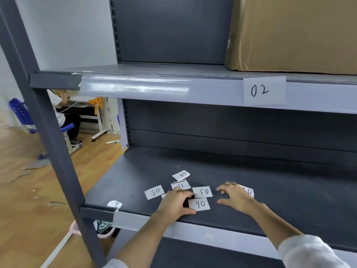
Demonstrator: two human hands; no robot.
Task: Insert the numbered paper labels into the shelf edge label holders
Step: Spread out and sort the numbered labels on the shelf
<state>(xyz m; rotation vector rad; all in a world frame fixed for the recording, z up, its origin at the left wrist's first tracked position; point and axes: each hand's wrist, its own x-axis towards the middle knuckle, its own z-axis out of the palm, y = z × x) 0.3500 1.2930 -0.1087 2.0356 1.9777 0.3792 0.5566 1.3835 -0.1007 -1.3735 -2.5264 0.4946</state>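
Several white paper labels with handwritten numbers lie scattered on the dark lower shelf [251,180]: "05" [154,192], "09" [181,175], "11" [180,185], "03" [203,191] and "06" [199,204]. My left hand [176,203] rests flat among them, fingers touching the edges of "03" and "06". My right hand [236,199] lies spread over another label [249,191], mostly hidden. A label "02" [264,90] sits in the grey label holder strip [135,88] on the upper shelf edge. The lower shelf's holder strip [189,232] shows one small tag.
A large cardboard box [293,33] stands on the upper shelf at right. The dark upright post [48,132] frames the left side. Behind it, a person sits on a blue chair [67,128] on a wooden floor. A pink bin [104,232] stands below.
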